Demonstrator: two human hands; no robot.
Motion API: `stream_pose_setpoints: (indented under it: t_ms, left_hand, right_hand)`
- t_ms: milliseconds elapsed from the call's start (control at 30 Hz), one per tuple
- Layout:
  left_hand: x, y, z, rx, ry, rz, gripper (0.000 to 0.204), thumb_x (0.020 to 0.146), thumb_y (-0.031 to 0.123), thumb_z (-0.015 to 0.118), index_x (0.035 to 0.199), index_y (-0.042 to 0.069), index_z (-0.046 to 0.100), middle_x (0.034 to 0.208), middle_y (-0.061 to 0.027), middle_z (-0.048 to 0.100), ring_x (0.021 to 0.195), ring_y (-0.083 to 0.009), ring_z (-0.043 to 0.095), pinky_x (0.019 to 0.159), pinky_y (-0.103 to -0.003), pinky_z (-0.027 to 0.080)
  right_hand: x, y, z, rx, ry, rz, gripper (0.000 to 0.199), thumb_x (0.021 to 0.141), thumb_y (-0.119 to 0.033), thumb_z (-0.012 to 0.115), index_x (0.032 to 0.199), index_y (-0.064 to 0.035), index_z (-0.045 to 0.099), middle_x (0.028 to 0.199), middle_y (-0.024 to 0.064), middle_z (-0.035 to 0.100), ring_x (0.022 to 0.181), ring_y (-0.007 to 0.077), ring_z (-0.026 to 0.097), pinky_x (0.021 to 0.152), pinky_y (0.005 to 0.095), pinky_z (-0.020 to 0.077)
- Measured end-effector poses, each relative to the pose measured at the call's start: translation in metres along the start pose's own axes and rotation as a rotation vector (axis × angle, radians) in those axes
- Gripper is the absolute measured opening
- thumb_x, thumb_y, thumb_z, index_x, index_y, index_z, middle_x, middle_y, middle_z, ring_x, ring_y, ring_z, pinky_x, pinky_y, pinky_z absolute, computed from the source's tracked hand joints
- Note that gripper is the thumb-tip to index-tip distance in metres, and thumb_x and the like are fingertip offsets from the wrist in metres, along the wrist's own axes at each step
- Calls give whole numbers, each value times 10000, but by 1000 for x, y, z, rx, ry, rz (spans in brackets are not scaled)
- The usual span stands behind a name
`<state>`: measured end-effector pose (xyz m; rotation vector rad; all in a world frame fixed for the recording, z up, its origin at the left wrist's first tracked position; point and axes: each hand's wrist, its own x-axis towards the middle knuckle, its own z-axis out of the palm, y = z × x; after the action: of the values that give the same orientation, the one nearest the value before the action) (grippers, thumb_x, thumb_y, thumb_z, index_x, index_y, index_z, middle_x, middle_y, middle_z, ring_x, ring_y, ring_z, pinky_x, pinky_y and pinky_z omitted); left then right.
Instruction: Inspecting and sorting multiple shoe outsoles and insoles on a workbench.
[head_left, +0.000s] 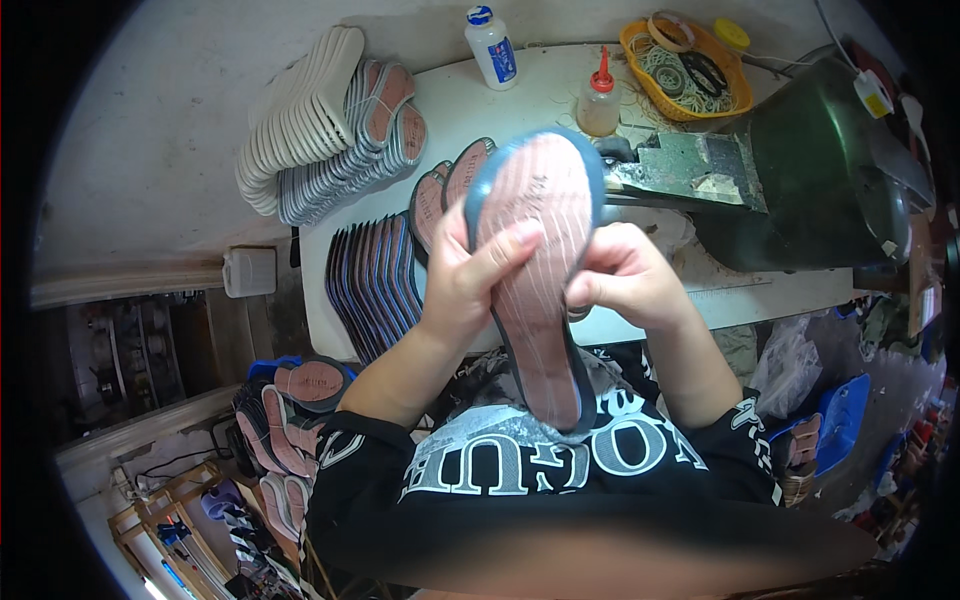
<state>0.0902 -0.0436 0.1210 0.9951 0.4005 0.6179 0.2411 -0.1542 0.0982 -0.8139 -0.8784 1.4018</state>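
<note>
A brown shoe sole [545, 260] with pale streaks and a dark blue-grey rim is held up in front of my chest, its broad end away from me and its narrow end by my shirt. My left hand [465, 275] grips it with the thumb pressed flat on the face; the other fingers are hidden behind. On the opposite edge, at the waist of the sole, my right hand [630, 275] is closed with thumb and curled fingers against the rim. Just beyond my left hand, similar brown soles [432, 205] lie on the white table [450, 90].
Left of my hands stands a row of dark-edged soles [370, 285]; behind it are stacked white soles [300, 120]. A white bottle [492, 50], a red-tipped glue bottle [600, 100] and a yellow basket [735, 95] stand farther back. A green machine [820, 160] fills the right.
</note>
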Motion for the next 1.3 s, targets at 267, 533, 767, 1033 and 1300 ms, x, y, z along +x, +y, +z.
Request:
stream_pose_setpoints:
  t_ms: [267, 533, 767, 1033, 1300]
  left_hand:
    - [30, -35, -14, 305, 213, 254, 261, 836, 71, 675, 1058, -25, 577, 1018, -69, 625, 908, -121, 598, 835, -260, 473]
    - [72, -33, -13, 47, 250, -70, 299, 873, 156, 635, 1099, -33, 585, 1035, -119, 647, 908, -159, 640, 804, -278, 506]
    - [37, -5, 5, -104, 125, -79, 315, 929, 178, 525, 1124, -66, 568, 1028, -134, 659, 848, -181, 667, 760, -270, 535]
    - [17, -23, -1, -5, 144, 6, 317, 888, 131, 600, 1149, -43, 560, 1040, -94, 638, 873, -131, 627, 783, -257, 499]
    - [46, -41, -11, 223, 231, 119, 382, 851, 126, 661, 1174, -32, 532, 1099, -92, 594, 999, -158, 578, 913, -280, 439]
  right_hand:
    - [7, 2, 7, -425, 414, 2, 245, 938, -211, 579, 833, -14, 678, 679, -9, 586, 586, 36, 492, 517, 192, 390]
    - [-22, 29, -6, -116, 159, 172, 587, 990, -481, 359, 973, 32, 644, 856, 75, 665, 746, 124, 612, 716, 265, 489]
    - [-9, 25, -21, 266, 149, -13, 448, 942, -407, 526, 923, 25, 644, 801, 89, 667, 674, 121, 636, 591, 219, 513]
    - [9, 3, -17, 128, -29, 174, 300, 842, -290, 700, 908, 1, 667, 752, 42, 649, 596, 108, 608, 551, 226, 517]
    - [17, -9, -19, -347, 348, 63, 290, 914, -253, 612, 769, -13, 687, 615, -47, 564, 523, 6, 436, 473, 176, 336]
